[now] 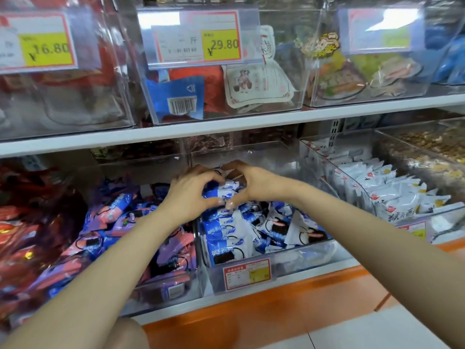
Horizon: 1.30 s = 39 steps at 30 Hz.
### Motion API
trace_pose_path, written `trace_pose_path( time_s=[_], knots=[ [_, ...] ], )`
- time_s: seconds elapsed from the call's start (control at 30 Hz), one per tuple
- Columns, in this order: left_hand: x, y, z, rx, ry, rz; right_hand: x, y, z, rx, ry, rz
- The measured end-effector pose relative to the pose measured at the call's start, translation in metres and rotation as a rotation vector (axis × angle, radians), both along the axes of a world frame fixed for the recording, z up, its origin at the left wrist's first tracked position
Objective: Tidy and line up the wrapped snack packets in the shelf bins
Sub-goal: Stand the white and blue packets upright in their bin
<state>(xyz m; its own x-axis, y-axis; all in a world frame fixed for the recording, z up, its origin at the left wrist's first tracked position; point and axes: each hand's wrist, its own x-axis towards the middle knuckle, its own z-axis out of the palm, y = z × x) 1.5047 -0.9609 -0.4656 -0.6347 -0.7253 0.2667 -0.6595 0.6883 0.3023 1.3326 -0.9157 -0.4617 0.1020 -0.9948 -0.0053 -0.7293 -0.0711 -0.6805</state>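
Note:
A clear plastic bin (297, 263) on the lower shelf holds several blue-and-white snack packets (234, 233) with a dark cookie printed on them. My left hand (191, 195) and my right hand (254, 183) are both inside this bin, near its back. Together they clasp a small stack of the blue-and-white packets (222, 191), fingers curled around it from either side, thumbs almost touching at the front. The packets toward the bin's front lie jumbled at mixed angles.
To the left, a bin of purple-and-pink packets (125, 222); further left, red wrappers (22, 238). To the right, a bin of white packets (392, 190). The upper shelf (226, 127) carries clear bins with price tags (221, 45). An orange ledge (276, 311) runs below.

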Motion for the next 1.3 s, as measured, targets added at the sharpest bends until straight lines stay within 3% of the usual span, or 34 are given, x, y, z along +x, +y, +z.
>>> trace_pose_path(
  time_s=[0.07,0.13,0.37,0.47,0.6,0.73,0.93,1.03,1.13,1.2,1.3],
  knots=[
    [-0.001,0.0,0.001,-0.035,-0.025,0.014,-0.017,0.002,0.005,0.063,-0.105,-0.002],
    [-0.002,-0.001,0.002,-0.063,-0.043,0.017,-0.036,0.005,0.006,0.083,-0.037,-0.025],
    [-0.002,-0.009,-0.002,-0.075,-0.075,0.036,-0.049,0.022,-0.024,0.303,0.537,0.109],
    [-0.001,-0.011,-0.003,-0.069,-0.075,0.048,-0.046,0.029,-0.027,0.229,0.827,0.103],
    [-0.004,-0.01,-0.003,-0.06,-0.067,0.059,-0.06,0.035,-0.012,0.073,1.065,-0.009],
    [-0.005,-0.009,-0.003,-0.067,-0.062,0.061,-0.068,0.034,-0.006,0.055,1.005,-0.102],
    [-0.006,-0.008,-0.002,-0.07,-0.054,0.067,-0.082,-0.002,0.012,-0.134,0.477,-0.356],
    [-0.007,-0.008,-0.003,-0.094,-0.053,0.07,-0.09,-0.04,0.01,-0.278,0.38,-0.452],
    [-0.005,-0.009,-0.006,-0.1,-0.041,0.071,-0.09,-0.064,-0.008,-0.16,0.45,-0.374],
    [-0.005,-0.01,-0.008,-0.103,-0.036,0.067,-0.087,-0.068,-0.021,-0.106,0.645,-0.32],
    [-0.004,-0.011,-0.008,-0.099,-0.031,0.059,-0.071,-0.053,-0.02,-0.299,0.785,-0.305]
  ],
)
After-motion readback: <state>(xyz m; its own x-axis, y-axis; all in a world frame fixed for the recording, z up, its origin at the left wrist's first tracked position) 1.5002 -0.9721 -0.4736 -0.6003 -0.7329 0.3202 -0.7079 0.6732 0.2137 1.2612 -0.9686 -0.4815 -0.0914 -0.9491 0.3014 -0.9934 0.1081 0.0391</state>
